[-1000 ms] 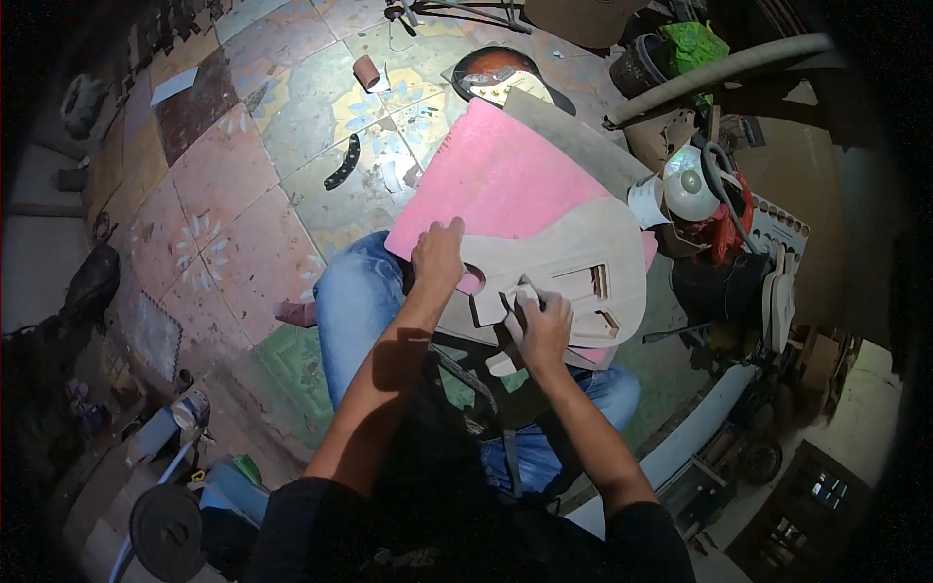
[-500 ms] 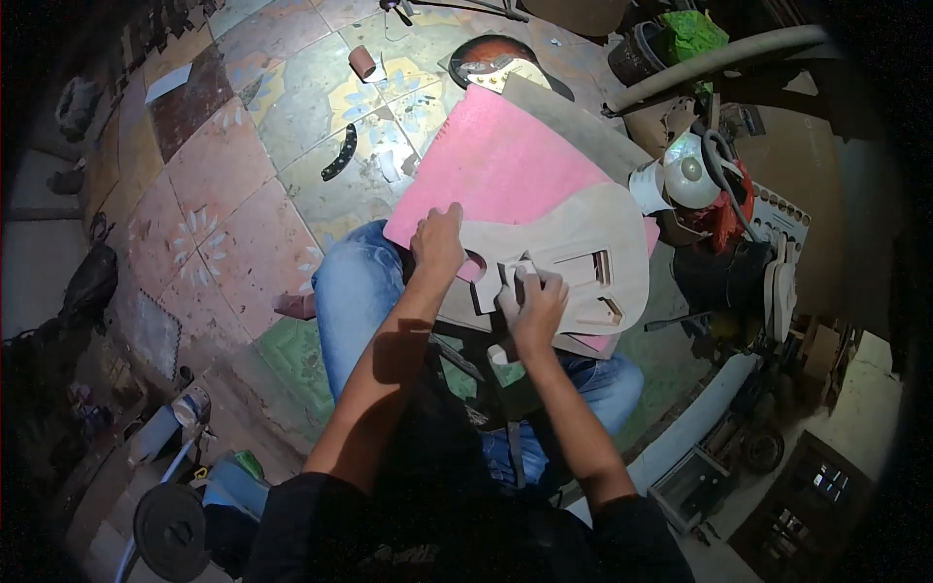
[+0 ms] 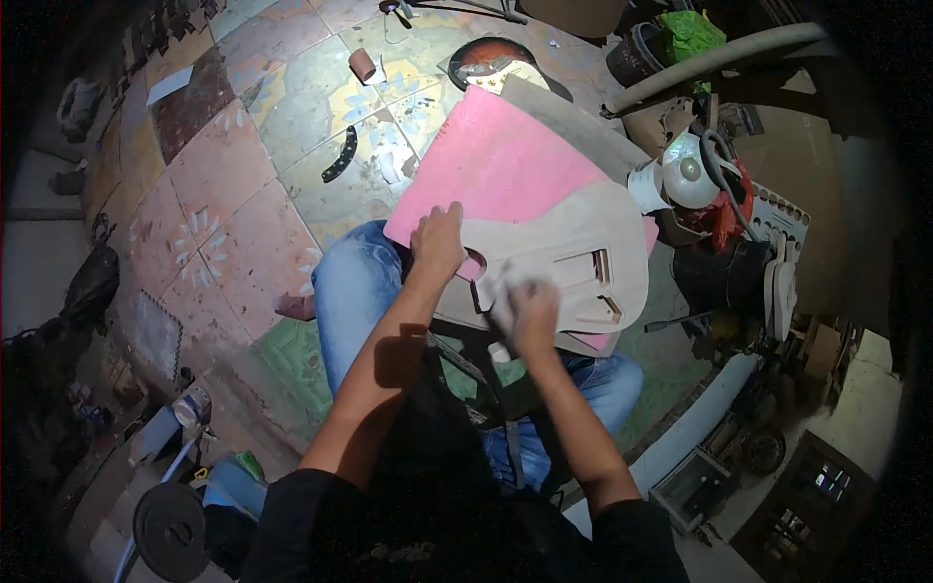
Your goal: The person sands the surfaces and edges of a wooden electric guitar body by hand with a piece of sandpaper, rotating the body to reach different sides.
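Note:
A pale, unpainted electric guitar body [image 3: 593,228] with cut-out cavities lies across my lap, on top of a pink sheet [image 3: 510,146]. My left hand [image 3: 439,238] grips the body's edge at its left end, by the rounded cutaway. Over the face, beside the rectangular pickup cavity, my right hand [image 3: 535,313] is blurred by motion. Its fingers are curled on what looks like a piece of sandpaper [image 3: 501,291], greyish and smeared, pressed to the wood.
A sunburst guitar body [image 3: 491,60] lies on the tiled floor ahead. Nearer are a reddish-brown roll [image 3: 362,65] and a black curved strip [image 3: 340,154]. To the right stand a white round lamp [image 3: 690,170], a grey hose [image 3: 719,68] and a dark bucket [image 3: 637,53].
My right hand has shifted slightly across the guitar body and now blurs, the greyish piece moving with it. My left hand stays where it was on the edge.

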Motion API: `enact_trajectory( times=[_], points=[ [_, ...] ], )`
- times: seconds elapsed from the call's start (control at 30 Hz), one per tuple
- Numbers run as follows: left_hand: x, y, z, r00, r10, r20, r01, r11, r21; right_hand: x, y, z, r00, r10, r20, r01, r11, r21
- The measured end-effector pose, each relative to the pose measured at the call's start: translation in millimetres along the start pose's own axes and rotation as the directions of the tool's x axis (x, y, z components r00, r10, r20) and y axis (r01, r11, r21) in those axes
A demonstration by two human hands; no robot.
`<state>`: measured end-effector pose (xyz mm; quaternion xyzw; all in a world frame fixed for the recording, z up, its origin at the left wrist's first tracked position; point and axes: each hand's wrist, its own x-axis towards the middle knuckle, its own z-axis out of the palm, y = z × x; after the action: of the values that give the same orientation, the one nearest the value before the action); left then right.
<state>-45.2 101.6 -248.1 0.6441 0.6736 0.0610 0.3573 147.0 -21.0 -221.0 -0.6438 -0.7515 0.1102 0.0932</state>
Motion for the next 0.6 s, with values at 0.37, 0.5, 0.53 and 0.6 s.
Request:
enact_trajectory(
  times=[0.37, 0.5, 0.53, 0.6],
  points=[
    [-32.7, 14.9, 18.5, 0.967, 0.184, -0.176, -0.168, 0.98, 0.106, -59.4, 51.6, -50.9, 0.757, 0.637, -0.146, -0.271, 0.509, 0.817],
    [-40.2, 5.1, 15.5, 0.957, 0.25, -0.146, -0.227, 0.96, 0.162, -96.2, 37.3, -71.2, 0.589, 0.784, 0.193, -0.405, 0.08, 0.911],
    [-42.4, 5.9, 15.0, 0.953, 0.263, -0.147, -0.237, 0.956, 0.172, -110.7, 50.1, -54.0, 0.584, 0.778, 0.231, -0.354, -0.012, 0.935],
    [-44.7, 7.8, 15.8, 0.936, 0.304, -0.179, -0.274, 0.946, 0.173, -125.8, 47.3, -49.0, 0.558, 0.763, 0.326, -0.262, -0.21, 0.942]
  ],
)
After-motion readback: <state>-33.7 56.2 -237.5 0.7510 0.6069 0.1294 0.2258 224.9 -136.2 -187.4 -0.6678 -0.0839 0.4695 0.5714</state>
